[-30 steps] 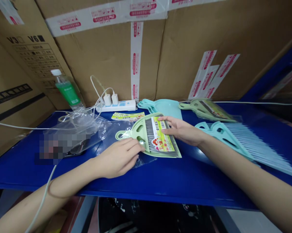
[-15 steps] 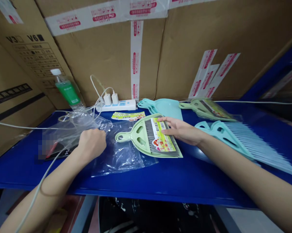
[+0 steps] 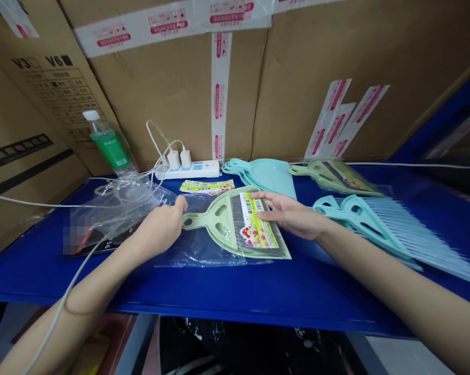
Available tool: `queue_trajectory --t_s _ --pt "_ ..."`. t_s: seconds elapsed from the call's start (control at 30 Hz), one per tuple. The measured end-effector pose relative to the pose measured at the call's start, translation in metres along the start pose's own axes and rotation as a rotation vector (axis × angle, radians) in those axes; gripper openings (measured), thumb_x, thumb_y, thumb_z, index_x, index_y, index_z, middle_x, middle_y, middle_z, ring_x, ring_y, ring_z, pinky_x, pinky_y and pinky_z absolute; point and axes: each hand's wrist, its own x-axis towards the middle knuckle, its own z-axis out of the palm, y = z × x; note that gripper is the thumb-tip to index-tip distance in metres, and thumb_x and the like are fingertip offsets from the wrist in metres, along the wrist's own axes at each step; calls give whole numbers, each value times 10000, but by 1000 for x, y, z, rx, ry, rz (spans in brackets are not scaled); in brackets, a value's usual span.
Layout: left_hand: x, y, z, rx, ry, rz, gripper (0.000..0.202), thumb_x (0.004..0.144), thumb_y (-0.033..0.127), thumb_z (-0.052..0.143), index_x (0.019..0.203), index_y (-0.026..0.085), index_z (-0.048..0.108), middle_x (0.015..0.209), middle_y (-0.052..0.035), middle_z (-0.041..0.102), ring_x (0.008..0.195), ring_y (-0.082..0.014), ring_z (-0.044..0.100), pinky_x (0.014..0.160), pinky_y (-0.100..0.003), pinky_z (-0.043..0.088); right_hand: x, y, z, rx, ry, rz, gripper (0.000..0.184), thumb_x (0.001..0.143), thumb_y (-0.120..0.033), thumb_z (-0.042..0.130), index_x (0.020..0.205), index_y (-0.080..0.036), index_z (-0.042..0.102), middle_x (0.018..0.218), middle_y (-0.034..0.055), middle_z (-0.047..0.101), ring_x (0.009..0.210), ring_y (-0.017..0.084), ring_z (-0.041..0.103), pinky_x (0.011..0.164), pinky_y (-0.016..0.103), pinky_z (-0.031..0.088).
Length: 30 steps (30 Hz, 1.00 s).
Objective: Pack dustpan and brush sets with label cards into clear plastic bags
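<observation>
- Clearly, your right hand (image 3: 289, 214) grips the green brush set (image 3: 237, 224) at the middle of the frame, thumb on its label (image 3: 264, 233).
- Your left hand (image 3: 162, 229) is closed just beside the set's handle (image 3: 200, 221), seemingly pinching the clear bag (image 3: 196, 256), though its fingertips are hidden.
- Blue pans (image 3: 274, 174) lie above centre, blue brushes (image 3: 410, 237) at right.
- At upper left you have the bottle (image 3: 112, 148).

The worktop (image 3: 258, 297) is blue. At the back are a white power strip (image 3: 198, 169), some light blue dustpans (image 3: 272, 174) and a wrapped green dustpan (image 3: 321, 172). Yellow cards (image 3: 207, 186) lie nearby. Blue brushes (image 3: 379, 224) lie right; a clear bag (image 3: 199, 255) lies in the middle.
</observation>
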Motion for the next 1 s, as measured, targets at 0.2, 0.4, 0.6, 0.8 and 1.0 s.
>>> queue_trajectory --t_s 0.2,0.4,0.6,0.8,1.0 --pt "0 -5 3 -148 7 70 221 866 86 288 1033 153 417 571 7 605 544 -184 622 581 -270 436 3 6 1 17 3 11 394 721 -106 647 1028 -234 435 1014 24 633 829 142 643 820 313 534" --pt "1 -9 6 -15 45 143 134 854 137 358 956 185 431 785 -40 657 694 -204 636 642 -294 429 4 7 4 -16 -12 18 390 734 -142 654 1014 -236 400 998 26 629 784 147 643 804 349 544" --pt "2 -9 5 73 63 88 171 851 131 350 980 179 451 810 -49 662 704 -210 643 635 -303 433 4 8 -1 -101 -56 -33 418 721 -146 662 1037 -222 399 1050 51 607 891 172 640 819 353 543" --pt "1 -7 3 117 51 47 207 869 131 344 1035 168 461 832 -65 674 762 -233 668 673 -321 463 2 6 -1 -137 -54 -39 425 715 -180 682 1025 -238 397 996 30 603 924 189 632 849 372 533" --pt "0 -4 1 171 47 15 216 887 133 338 1059 161 466 858 -86 690 794 -260 684 684 -335 483 1 2 4 -127 41 2 333 758 -186 655 967 -241 402 978 22 576 929 181 625 857 373 534"
